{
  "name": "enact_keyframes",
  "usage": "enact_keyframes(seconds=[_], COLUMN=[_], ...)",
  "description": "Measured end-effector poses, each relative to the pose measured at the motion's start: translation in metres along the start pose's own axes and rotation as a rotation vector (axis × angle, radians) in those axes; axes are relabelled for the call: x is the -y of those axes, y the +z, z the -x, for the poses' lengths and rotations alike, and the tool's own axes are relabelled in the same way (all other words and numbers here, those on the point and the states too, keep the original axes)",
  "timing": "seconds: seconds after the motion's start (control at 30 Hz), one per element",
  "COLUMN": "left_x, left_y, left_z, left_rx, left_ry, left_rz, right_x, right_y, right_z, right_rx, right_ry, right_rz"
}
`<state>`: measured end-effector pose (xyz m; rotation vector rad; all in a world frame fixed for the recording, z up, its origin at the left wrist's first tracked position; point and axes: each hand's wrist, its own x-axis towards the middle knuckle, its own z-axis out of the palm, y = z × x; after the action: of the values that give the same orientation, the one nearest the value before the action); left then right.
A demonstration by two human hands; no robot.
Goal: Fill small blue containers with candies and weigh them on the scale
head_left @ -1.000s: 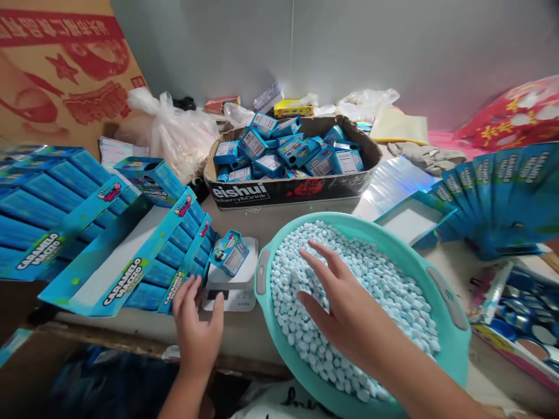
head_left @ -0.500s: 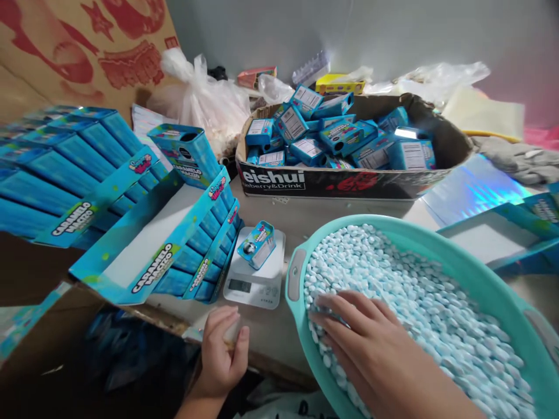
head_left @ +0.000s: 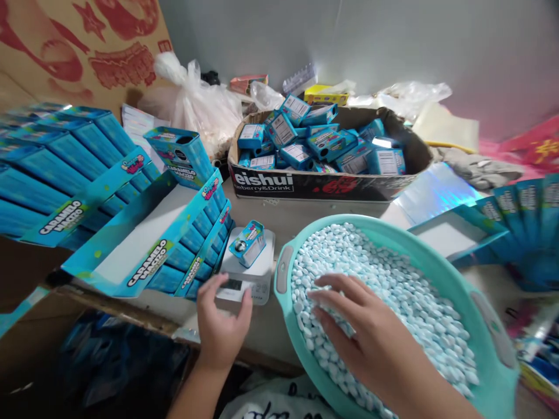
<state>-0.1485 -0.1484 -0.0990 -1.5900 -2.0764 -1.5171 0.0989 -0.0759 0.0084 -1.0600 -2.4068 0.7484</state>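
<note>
Plainly, right of the white digital scale [head_left: 267, 244], the turquoise oval plastic tub [head_left: 419, 256] is well stocked; left, one blue cardboard tray [head_left: 140, 227] looks mostly unfilled beside packed trays [head_left: 61, 218]. The left hand [head_left: 222, 331], fingers parted, fronts the scale bearing a blue printed box [head_left: 248, 244]; the right hand [head_left: 375, 331] spreads over pale-blue pebbly sweets [head_left: 371, 262].

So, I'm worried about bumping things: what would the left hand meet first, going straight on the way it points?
The left hand would likely meet the scale first, then the small blue box on it. Depth is unclear; passing higher, it might reach the box first.
</note>
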Motion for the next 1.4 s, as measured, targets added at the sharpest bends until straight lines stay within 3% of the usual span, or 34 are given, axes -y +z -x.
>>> enact_keyframes(seconds=[0.07, 0.13, 0.17, 0.2, 0.27, 0.33, 0.4, 0.47, 0.57, 0.7, 0.8, 0.9, 0.97, 1.07, 1.2, 1.3, 1.4], left_x=[-0.008, -0.016, -0.022, -0.031, -0.056, -0.087, -0.117, -0.135, -0.137, -0.117, -0.097, -0.072, -0.054, -0.031, -0.013, -0.004, 0.004], left_y=[0.018, 0.031, 0.035, 0.037, 0.038, 0.040, 0.046, 0.055, 0.065, 0.057, 0.041, 0.028, 0.023, 0.020, 0.023, 0.021, 0.009], left_z=[-0.028, -0.058, -0.073, -0.087, -0.111, -0.127, -0.136, -0.138, -0.137, -0.135, -0.130, -0.119, -0.106, -0.086, -0.076, -0.072, -0.050], left_rx=[-0.029, 0.104, 0.181, 0.248, 0.307, 0.355, 0.391, 0.437, 0.494, 0.457, 0.392, 0.296, 0.226, 0.167, 0.253, 0.321, 0.227], left_ry=[-0.107, -0.182, -0.151, -0.057, 0.302, 0.711, 0.975, 1.116, 1.172, 1.049, 0.927, 0.750, 0.560, 0.186, -0.246, -0.315, -0.224], left_rz=[0.009, -0.070, -0.112, -0.136, -0.101, -0.042, -0.041, -0.044, -0.068, -0.088, -0.081, -0.064, -0.052, -0.099, -0.138, 0.018, 0.155], right_x=[0.001, 0.001, 0.001, 0.000, -0.002, -0.004, -0.006, -0.009, -0.012, -0.016, -0.015, -0.012, -0.009, -0.005, -0.004, -0.007, -0.011], right_y=[-0.002, -0.004, -0.004, -0.005, -0.008, -0.013, -0.018, -0.021, -0.021, -0.018, -0.018, -0.017, -0.017, -0.015, -0.012, -0.008, -0.002], right_z=[0.001, 0.000, -0.001, -0.004, -0.010, -0.015, -0.018, -0.019, -0.018, -0.014, -0.009, -0.002, 0.002, 0.005, 0.004, 0.002, 0.002], right_rx=[-0.109, -0.220, -0.275, -0.335, -0.408, -0.376, -0.332, -0.345, -0.400, -0.413, -0.457, -0.531, -0.504, -0.374, -0.267, -0.171, -0.027], right_ry=[0.104, 0.218, 0.284, 0.351, 0.461, 0.515, 0.530, 0.568, 0.621, 0.635, 0.643, 0.515, 0.422, 0.392, 0.374, 0.330, 0.263], right_rz=[-0.138, -0.320, -0.430, -0.558, -0.873, -1.203, -1.453, -1.581, -1.587, -1.365, -1.001, -0.610, -0.475, -0.444, -0.313, -0.107, 0.091])
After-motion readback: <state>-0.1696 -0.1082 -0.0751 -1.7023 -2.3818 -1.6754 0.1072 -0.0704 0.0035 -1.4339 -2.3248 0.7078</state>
